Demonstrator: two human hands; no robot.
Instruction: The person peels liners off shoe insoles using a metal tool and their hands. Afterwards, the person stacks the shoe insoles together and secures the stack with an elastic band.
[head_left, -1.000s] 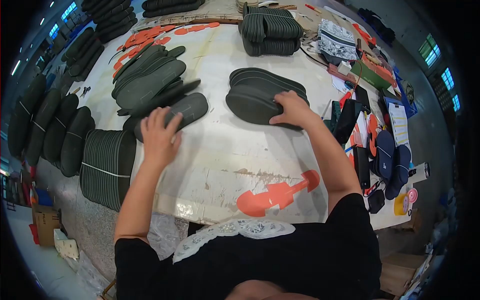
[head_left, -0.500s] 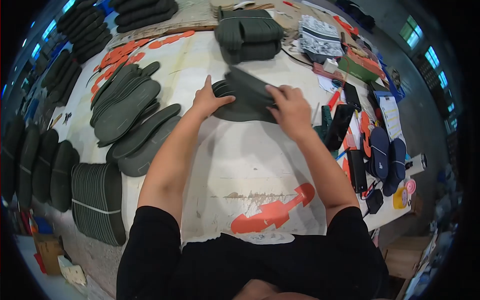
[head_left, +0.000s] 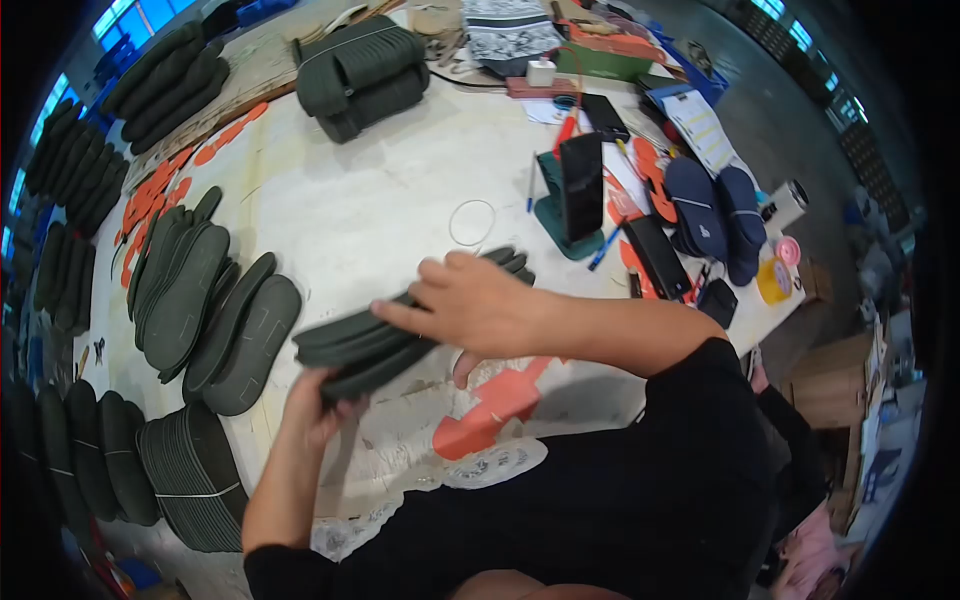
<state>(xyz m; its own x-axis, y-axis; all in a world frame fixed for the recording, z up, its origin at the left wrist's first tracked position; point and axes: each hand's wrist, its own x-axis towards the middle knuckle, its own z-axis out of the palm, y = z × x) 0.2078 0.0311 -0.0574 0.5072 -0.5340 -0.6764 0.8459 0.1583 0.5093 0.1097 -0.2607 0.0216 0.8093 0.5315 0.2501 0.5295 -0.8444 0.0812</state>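
Note:
A small stack of dark green insoles [head_left: 365,345] is held over the near part of the table, tilted up to the right. My left hand [head_left: 318,408] is closed around its lower left end, thumb above and fingers underneath. Across the stack's upper side lies my right hand [head_left: 475,305], fingers over the insoles and thumb below, gripping the right part. A thin loop, like a rubber band [head_left: 472,222], lies on the white tabletop just beyond. Under my right hand is an orange cut-out piece [head_left: 490,412]. Loose insoles [head_left: 190,300] are fanned out to the left.
Banded insole bundles stand at the back [head_left: 360,75] and near left [head_left: 195,480]. A phone on a stand [head_left: 580,190], a power strip [head_left: 545,88], navy insoles [head_left: 695,205], yellow tape [head_left: 772,280] and a bottle [head_left: 785,205] crowd the right side. Another person is partly visible at lower right.
The insoles have come off the table's middle, towards me and left, and now form a lifted stack. Both hands moved nearer with it. My view has turned right, and the loop is now visible.

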